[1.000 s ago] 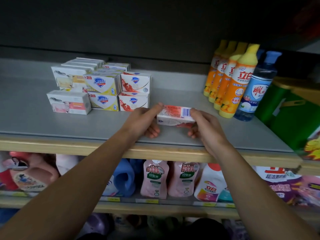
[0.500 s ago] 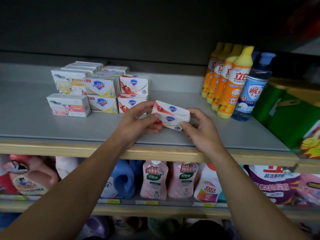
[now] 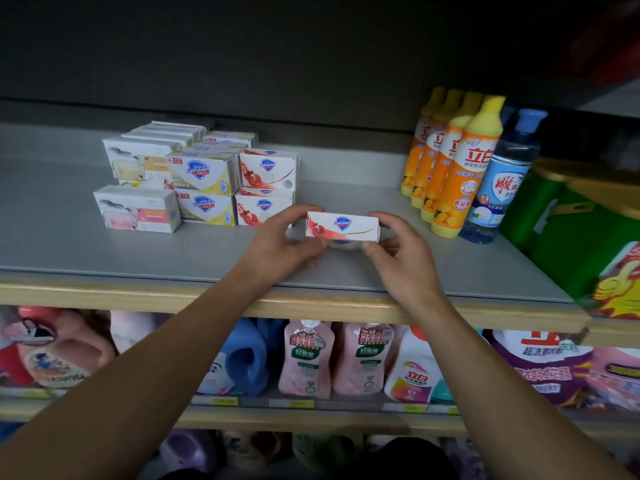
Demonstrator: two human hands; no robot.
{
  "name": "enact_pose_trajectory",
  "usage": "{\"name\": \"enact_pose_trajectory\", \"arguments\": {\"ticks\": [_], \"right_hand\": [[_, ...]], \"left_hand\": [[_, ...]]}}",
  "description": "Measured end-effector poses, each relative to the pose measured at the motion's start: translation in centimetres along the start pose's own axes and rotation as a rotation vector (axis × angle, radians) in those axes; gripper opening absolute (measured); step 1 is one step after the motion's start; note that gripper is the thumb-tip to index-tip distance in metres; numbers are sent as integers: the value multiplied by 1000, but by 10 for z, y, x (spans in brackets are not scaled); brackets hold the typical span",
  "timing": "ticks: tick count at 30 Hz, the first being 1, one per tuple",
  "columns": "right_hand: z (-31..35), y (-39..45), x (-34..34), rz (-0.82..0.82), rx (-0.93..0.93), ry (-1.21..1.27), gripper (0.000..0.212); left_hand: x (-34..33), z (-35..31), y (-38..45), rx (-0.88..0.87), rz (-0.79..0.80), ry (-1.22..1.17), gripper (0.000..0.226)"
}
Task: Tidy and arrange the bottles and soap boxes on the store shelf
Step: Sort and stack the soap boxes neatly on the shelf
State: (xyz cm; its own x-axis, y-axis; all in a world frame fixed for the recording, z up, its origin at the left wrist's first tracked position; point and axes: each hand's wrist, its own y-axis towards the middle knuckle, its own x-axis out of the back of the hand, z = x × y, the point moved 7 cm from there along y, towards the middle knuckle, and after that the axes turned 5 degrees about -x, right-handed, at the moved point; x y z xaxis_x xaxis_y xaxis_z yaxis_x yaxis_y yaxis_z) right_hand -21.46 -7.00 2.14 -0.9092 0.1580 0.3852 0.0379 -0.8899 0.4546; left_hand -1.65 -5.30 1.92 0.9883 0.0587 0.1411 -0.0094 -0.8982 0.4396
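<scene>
Grey shelf point(image 3: 69, 244), wood-coloured front lip running the full width. Far right: green container point(image 3: 568, 237) at the shelf end. Right rear: row of orange bottles point(image 3: 450, 174), yellow caps, standing one behind another, with a blue-capped clear bottle point(image 3: 498, 188) just beside the front one. Left rear: stacked soap boxes point(image 3: 204, 178), two high, touching side to side; one pink-and-white box point(image 3: 136, 209) sits alone at the front left of the group.

Open grey surface lies between stack and bottles, and along the front edge left of the hands.

Held soap box point(image 3: 343, 226), red-and-white, blue logo facing up, level, just right of the stack's nearest box. Whether it touches the shelf: cannot tell. Left hand point(image 3: 280, 244) pinches its left end, thumb under, fingers over. Right hand point(image 3: 401, 258) grips the right end the same way, fingers curled.
</scene>
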Motion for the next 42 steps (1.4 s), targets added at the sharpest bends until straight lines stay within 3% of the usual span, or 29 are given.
{"name": "enact_pose_trajectory", "arguments": {"ticks": [4, 7, 9, 17, 21, 30, 34, 38, 42], "right_hand": [[-9, 12, 7, 15, -74, -93, 35], [-22, 18, 14, 101, -126, -226, 39], [-31, 19, 23, 149, -129, -374, 47], [-73, 26, 53, 306, -188, -873, 63], [-77, 26, 48, 308, -189, -891, 64], [-77, 25, 50, 263, -194, -861, 59], [-75, 26, 49, 256, -189, -851, 55], [-74, 25, 50, 256, -191, -842, 57], [-74, 25, 50, 261, -189, -840, 60]], "left_hand": [[-5, -9, 14, -190, 3, 681, 55], [-22, -5, 27, -223, 123, 843, 61], [-30, 1, 37, -219, 158, 879, 57], [-46, 27, 95, -190, 52, 950, 56], [-66, 42, 131, -225, 49, 985, 52], [-99, 85, 209, -130, -9, 955, 53], [-101, 76, 210, -294, -55, 999, 52], [-124, 76, 203, -447, 120, 1061, 57], [-132, 89, 212, -395, 174, 1106, 67]]}}
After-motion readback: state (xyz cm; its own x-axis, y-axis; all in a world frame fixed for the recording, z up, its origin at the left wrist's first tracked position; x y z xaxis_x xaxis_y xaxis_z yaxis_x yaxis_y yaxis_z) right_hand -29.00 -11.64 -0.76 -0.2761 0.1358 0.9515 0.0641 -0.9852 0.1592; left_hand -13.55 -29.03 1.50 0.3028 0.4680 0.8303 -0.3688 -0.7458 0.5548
